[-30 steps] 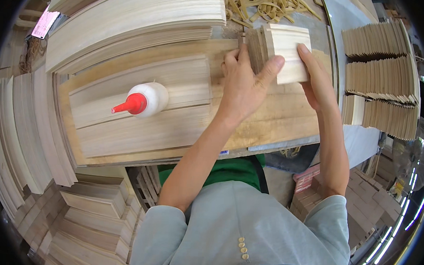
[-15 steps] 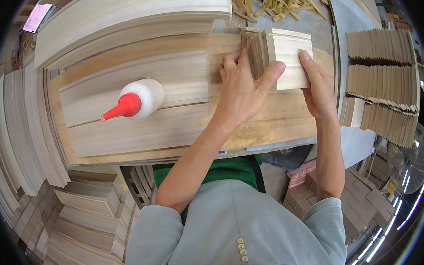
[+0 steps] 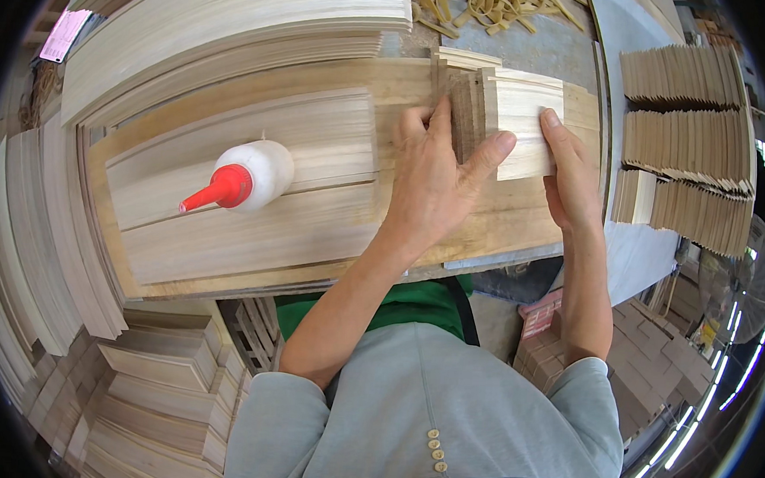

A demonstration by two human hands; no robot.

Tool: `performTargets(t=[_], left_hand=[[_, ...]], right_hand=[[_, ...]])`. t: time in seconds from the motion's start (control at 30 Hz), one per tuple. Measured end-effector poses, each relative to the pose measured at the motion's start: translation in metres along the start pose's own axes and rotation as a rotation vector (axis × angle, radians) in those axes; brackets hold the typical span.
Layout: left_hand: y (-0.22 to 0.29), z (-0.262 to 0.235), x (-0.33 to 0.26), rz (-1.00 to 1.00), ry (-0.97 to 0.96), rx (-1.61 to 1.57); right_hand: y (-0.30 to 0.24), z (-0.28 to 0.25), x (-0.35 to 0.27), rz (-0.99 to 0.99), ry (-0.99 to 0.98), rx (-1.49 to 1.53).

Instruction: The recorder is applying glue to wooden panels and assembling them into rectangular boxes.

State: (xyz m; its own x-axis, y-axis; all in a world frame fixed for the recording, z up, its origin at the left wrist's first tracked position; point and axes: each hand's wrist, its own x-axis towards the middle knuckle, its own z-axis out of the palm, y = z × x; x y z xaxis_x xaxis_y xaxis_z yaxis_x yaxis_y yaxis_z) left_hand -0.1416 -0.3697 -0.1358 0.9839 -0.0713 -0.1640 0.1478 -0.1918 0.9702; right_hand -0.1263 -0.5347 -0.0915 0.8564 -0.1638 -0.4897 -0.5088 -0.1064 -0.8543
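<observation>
A small stack of short wooden boards is gripped between my two hands above the right part of the work board. My left hand closes on the stack's left side, its thumb over the near edge and its fingers behind. My right hand clasps the right end, thumb on the top face. Behind the held stack, more short wooden pieces lie on the work board. To the left, a white glue bottle with a red nozzle lies tilted on flat wooden panels.
Long boards are piled at the back left, with more stacked at the far left. Tan strips lie in a tangle at the back. Rows of short boards stand at the right. The wooden work board lies under my hands.
Both hands have drawn the held stack slightly toward me. Short wooden pieces behind it now show. The glue bottle stays in place on the panels.
</observation>
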Motion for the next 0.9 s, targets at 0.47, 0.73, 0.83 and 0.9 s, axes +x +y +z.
performTargets(t=[0.47,0.73,0.83,0.9], left_hand=[[0.003,0.002,-0.016,0.065,-0.02,0.053],[0.0,0.002,-0.019,-0.012,-0.054,-0.034],[-0.005,0.002,-0.016,0.009,-0.084,0.034],[-0.005,0.002,-0.016,0.009,-0.091,0.052]], right_hand=[[0.007,-0.006,-0.019,-0.037,0.021,0.021],[0.013,-0.002,-0.019,-0.049,0.032,0.025],[0.014,-0.002,-0.017,-0.068,0.029,0.02],[0.014,-0.002,-0.017,-0.061,0.027,0.016]])
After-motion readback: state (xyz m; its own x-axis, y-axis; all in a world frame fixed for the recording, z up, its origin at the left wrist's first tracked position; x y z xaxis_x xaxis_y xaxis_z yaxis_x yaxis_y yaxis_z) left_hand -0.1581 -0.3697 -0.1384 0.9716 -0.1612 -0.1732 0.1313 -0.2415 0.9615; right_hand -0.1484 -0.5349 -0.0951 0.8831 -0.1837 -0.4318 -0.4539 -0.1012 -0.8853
